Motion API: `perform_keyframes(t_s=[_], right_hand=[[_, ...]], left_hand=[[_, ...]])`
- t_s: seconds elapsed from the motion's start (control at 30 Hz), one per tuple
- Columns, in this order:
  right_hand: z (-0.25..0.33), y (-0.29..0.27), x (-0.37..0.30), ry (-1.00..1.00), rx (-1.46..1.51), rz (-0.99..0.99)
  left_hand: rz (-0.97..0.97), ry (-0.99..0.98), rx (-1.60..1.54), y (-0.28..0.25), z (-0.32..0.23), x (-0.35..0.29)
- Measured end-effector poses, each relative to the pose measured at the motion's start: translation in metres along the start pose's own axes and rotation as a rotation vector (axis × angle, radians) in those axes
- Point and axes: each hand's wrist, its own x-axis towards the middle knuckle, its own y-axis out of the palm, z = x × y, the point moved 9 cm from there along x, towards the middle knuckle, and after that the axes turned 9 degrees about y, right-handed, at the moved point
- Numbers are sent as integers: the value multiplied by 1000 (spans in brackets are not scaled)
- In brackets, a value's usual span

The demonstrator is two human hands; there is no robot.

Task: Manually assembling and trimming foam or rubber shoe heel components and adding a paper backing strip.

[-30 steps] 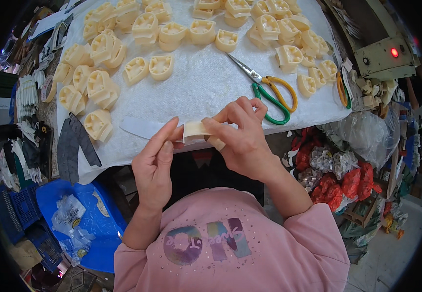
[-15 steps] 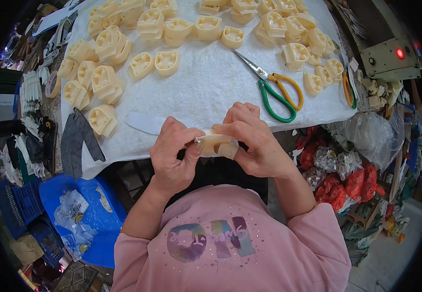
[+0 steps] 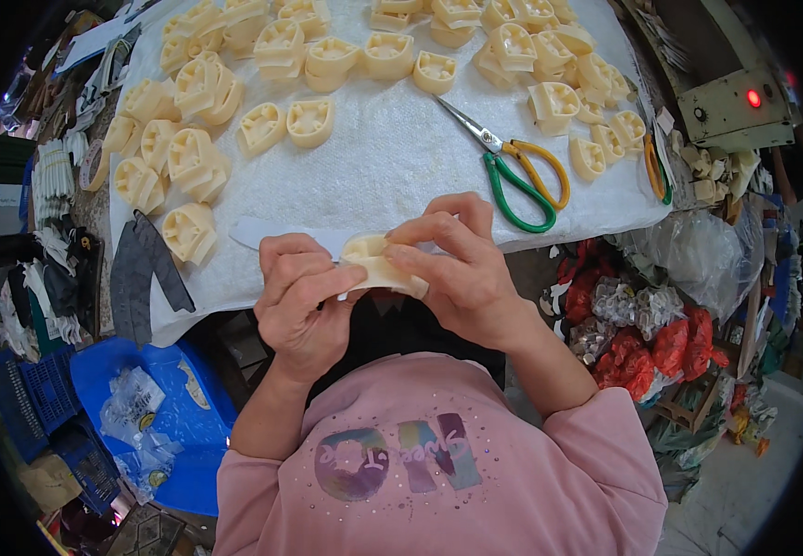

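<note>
Above the table's near edge, my two hands hold a cream moulded piece [image 3: 385, 273], curved and hollow with raised ribs. My left hand [image 3: 301, 301] has its fingers closed at the piece's left end, where a small white tip shows below the fingers; I cannot make out what that is. My right hand [image 3: 461, 273] grips the other end between thumb and fingers, its fingertips on the upper rim. Just beyond my hands lies a flat pale shape [image 3: 281, 233] on the white cloth [image 3: 373, 157], partly hidden by them.
Several similar cream pieces [image 3: 199, 162] are heaped along the table's left and far sides. Scissors [image 3: 512, 153] with green and yellow handles lie right of centre. A dark curved strip [image 3: 137, 278] overhangs the left corner. A blue chair [image 3: 188, 454] stands lower left, red bags [image 3: 642, 357] right.
The cream piece has been tilted so its hollow, ribbed side faces up more. My left hand has shifted slightly left and down, its fingers now along the piece's left end.
</note>
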Motion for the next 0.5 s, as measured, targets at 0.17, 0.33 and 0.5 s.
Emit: perform_keyframes(t_s=[0.17, 0.33, 0.5], right_hand=[[27, -24, 5, 35, 56, -10], [-46, 39, -49, 878, 1232, 18], [-53, 27, -48, 831, 1481, -239]], left_hand=[[-108, -49, 24, -27, 10, -7], [-156, 7, -145, -14, -9, 1], [21, -44, -379, 8, -8, -7]])
